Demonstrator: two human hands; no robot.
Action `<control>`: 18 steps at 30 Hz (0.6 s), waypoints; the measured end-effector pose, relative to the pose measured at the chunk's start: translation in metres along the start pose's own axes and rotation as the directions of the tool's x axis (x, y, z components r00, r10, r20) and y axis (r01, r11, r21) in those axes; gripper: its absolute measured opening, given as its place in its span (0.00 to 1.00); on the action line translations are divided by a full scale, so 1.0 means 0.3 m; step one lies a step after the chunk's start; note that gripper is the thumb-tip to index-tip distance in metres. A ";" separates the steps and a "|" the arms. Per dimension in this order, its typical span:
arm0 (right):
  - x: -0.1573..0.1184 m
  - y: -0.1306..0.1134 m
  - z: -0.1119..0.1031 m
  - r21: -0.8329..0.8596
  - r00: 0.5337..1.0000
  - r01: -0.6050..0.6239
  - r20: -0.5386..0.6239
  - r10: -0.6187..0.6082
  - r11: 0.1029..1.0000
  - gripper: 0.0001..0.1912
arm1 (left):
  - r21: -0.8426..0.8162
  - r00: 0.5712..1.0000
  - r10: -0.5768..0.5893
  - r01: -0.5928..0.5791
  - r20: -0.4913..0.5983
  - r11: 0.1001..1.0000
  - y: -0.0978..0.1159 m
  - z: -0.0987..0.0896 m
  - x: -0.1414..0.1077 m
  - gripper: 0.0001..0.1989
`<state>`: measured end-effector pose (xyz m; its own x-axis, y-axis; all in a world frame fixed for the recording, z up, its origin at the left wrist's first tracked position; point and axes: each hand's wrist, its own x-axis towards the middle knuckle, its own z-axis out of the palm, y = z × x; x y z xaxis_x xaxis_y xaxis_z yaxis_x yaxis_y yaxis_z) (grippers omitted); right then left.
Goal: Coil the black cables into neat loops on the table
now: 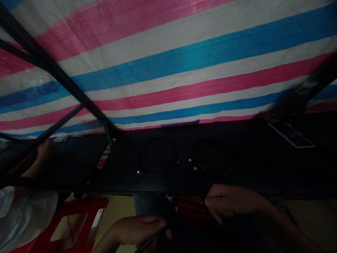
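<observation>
A black cable runs between my two hands, in front of the table's near edge. My left hand is closed round it low in the view, and a length of it slants down to the left below the fingers. Higher and to the right, my right hand pinches the cable near the table edge. Two coiled black cables lie on the dark table: the left coil and the right coil, both with pale connector ends. The picture is dark, so the cable's ends near my lap cannot be made out.
The black table spans the view, with a phone at its right. Striped sheeting hangs behind. Dark metal bars cross the left side. Another person's hand is at the far left, above a red stool.
</observation>
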<state>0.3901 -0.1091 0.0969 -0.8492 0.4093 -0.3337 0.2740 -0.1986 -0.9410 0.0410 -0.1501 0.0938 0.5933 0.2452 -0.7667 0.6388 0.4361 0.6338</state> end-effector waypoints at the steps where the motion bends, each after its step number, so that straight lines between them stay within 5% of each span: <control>1: 0.024 -0.019 0.014 -0.048 0.999 0.015 0.050 -0.013 0.999 0.32 | -0.049 0.999 0.039 -0.040 -0.024 0.998 0.010 0.022 0.018 0.35; 5: 0.114 -0.046 0.071 -0.244 0.985 0.030 0.175 0.014 0.969 0.20 | -0.260 0.968 0.232 -0.249 -0.095 0.933 0.076 0.122 0.114 0.34; 9: 0.137 -0.017 0.100 -0.322 0.986 -0.009 0.152 0.061 0.947 0.14 | -0.323 0.974 0.218 -0.187 0.060 0.928 0.119 0.190 0.188 0.31; 12: 0.114 0.027 0.091 -0.361 0.997 -0.060 0.028 0.075 0.930 0.17 | -0.181 0.990 0.129 -0.118 0.052 0.976 0.105 0.166 0.185 0.27; 16: 0.085 0.136 0.090 -0.032 0.978 -0.210 -0.020 0.210 0.977 0.22 | 0.162 0.988 0.133 -0.120 -0.075 0.980 0.052 0.078 0.155 0.27; 18: 0.082 0.198 0.114 0.171 0.953 -0.297 -0.008 0.302 0.940 0.26 | 0.228 0.994 0.093 -0.079 -0.051 0.970 0.023 0.056 0.158 0.25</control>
<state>0.3699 -0.1413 0.0347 -0.7231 0.3371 -0.6029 0.4319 -0.4605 -0.7755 0.0818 -0.1500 0.0635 0.6246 0.3283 -0.7086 0.6847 0.2062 0.6991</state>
